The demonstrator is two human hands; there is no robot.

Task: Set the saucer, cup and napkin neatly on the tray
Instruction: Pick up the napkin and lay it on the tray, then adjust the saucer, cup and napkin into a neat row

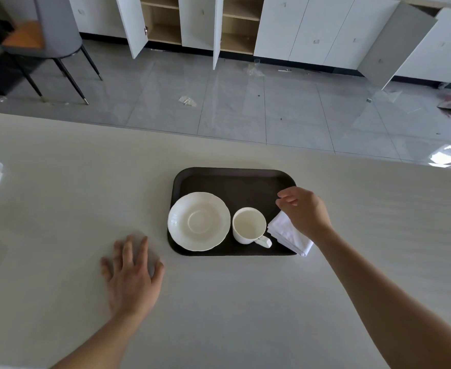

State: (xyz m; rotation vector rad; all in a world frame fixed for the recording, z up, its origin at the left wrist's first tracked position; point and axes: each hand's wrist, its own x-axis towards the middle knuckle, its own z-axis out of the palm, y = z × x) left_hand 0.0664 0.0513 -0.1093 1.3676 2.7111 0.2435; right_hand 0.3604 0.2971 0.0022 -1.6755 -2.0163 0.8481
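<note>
While loosely curled and grasping nothing, the right hand [303, 210] hovers over the napkin [289, 235] at right of centre, wrist bent, forearm entering from lower right. Napkin lies skewed, its corner overhanging the tray [232, 182] edge. Cup [249, 225] stands upright beside it, handle toward the viewer; saucer [199, 221] sits left, apart from the cup. All three are aboard; squaring the napkin likely remains. Left hand [132, 272] rests flat, fingers spread, on the table [59, 209].
</note>
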